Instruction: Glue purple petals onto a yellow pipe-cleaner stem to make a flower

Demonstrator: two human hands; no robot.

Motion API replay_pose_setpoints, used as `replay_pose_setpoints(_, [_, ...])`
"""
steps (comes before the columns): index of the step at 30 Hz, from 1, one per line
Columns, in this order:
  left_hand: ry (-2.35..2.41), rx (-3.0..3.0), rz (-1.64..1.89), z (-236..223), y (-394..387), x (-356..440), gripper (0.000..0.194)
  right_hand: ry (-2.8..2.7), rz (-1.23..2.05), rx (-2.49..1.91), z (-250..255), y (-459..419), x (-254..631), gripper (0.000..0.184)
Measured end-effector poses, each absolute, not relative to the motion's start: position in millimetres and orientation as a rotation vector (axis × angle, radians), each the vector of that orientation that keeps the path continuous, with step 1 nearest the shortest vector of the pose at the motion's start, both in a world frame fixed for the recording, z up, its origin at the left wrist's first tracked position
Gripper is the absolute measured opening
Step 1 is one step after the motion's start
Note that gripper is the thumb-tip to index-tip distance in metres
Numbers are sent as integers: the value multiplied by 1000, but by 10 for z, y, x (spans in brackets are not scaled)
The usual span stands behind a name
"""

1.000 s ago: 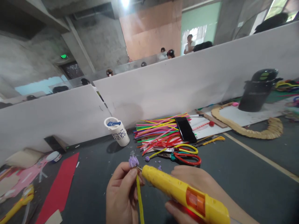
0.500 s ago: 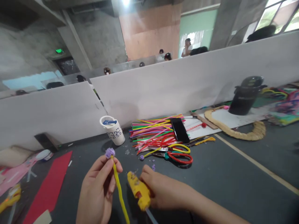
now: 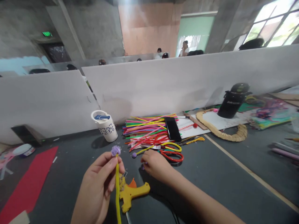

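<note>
My left hand pinches a yellow pipe cleaner upright, with a small purple pompom on its top end. A yellow glue gun lies on its side on the dark table just right of that hand, and no hand is on it. My right hand rests on the table beyond the gun, fingers curled over a small purple bit. Another purple pompom lies just ahead of it.
A pile of coloured pipe cleaners with a black phone on it lies ahead, with red and yellow scissors in front. A white cup stands at left, a black jug at right. White partitions wall the back; people sit beyond.
My right hand has laid the glue gun down on the table and moved forward to a purple bit. The left hand still holds the pipe cleaner with the pompom.
</note>
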State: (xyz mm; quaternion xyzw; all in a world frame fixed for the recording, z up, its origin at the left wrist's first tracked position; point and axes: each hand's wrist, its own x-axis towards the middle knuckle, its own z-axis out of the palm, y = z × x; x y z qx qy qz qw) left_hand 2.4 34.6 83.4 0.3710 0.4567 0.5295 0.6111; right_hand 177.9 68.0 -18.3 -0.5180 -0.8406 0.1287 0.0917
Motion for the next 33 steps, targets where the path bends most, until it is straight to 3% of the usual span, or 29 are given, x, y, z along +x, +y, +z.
replay_pose_setpoints(8, [1043,911,1203,833,338,53,15,-2611,325,-1519,-426,666,1699,29])
replay_pose_setpoints(14, [1039,905,1194,831,347,63,15,-2376,550,-1528,-491,702,1665,31])
replay_pose_setpoints(24, [1056,900,1141,728,361,117,18,-1480,1179,-1113,185,626,1964,20])
replay_pose_setpoints(33, [1022,860,1037,771,212,297,16,-1087,1395,-739,596,311,1948,11])
